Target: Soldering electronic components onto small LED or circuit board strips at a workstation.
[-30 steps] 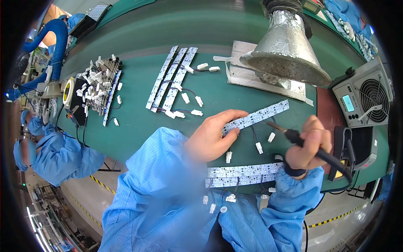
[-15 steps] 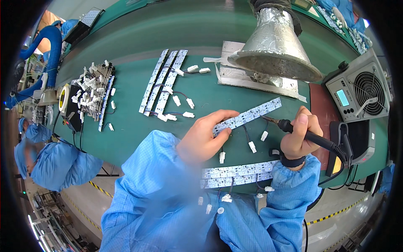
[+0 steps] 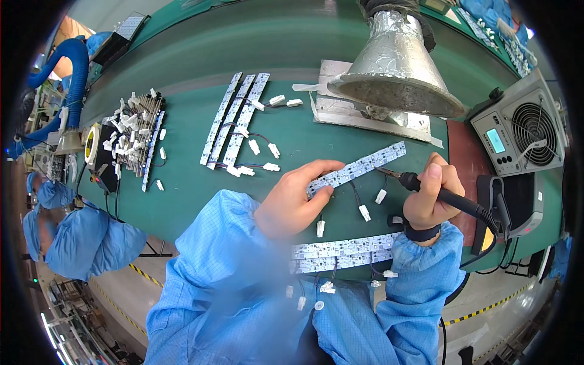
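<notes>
Circuit strip (image 3: 365,165) points lengthwise rightward (slanting away).

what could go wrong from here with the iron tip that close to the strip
If hot, the tip of the soldering iron might scorch the circuit strip or the thin wires by its lower edge. The bare left hand grips the strip's other end, so a slip by the right hand could burn its fingers. The iron's cable curves down toward the right sleeve and might snag there.
</notes>
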`<state>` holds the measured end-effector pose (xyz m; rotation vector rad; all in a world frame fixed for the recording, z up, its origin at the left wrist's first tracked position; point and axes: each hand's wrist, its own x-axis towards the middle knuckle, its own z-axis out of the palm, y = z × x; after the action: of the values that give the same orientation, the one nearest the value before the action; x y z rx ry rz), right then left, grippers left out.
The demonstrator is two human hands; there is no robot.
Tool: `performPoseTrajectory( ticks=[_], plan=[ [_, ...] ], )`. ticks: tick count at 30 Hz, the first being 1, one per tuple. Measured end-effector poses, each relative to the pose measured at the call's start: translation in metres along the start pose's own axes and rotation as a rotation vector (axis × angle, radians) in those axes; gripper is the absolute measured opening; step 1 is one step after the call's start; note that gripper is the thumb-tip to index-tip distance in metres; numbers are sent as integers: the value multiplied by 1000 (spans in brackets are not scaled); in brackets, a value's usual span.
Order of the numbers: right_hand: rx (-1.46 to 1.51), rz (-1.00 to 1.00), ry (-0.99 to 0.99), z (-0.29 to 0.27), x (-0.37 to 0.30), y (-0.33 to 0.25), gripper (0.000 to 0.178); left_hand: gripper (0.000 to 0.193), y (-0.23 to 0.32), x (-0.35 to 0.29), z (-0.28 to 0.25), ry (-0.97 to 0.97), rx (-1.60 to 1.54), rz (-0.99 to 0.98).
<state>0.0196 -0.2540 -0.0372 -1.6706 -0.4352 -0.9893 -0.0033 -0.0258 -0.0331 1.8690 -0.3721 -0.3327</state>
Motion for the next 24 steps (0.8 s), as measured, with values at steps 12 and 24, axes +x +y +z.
performPoseTrajectory(
  ticks=[12,24],
  plan=[
    [-116,138,280,-23,13,2,31,38,1,-1,-1,5,12,4],
    [-151,189,233,-27,15,14,33,36,3,-1,2,-5,-37,-86]
  ],
)
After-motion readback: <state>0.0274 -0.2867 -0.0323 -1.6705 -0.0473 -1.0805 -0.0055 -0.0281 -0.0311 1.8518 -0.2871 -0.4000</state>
